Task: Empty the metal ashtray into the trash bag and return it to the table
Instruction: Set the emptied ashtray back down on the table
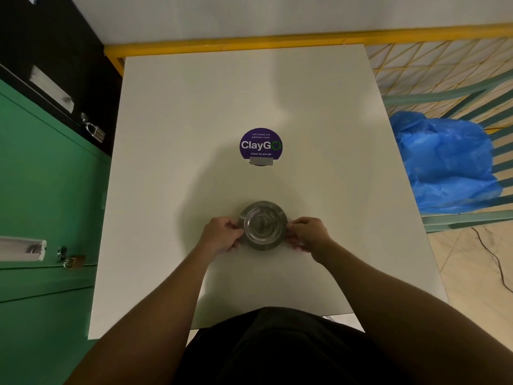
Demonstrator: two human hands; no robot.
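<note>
A round metal ashtray (263, 225) sits on the white table (194, 120), a little nearer than its middle. My left hand (222, 234) pinches the ashtray's left rim and my right hand (308, 233) pinches its right rim. The bowl looks shiny; I cannot tell whether anything lies in it. A blue plastic trash bag (447, 165) stands beside the table's right edge, hung in a green frame, apart from both hands.
A round purple sticker (261, 145) is stuck at the table's middle. Green lockers with padlocks (47, 190) stand close on the left. A yellow rail (249, 41) runs behind the table. A cable (497, 262) lies on the tiled floor at right.
</note>
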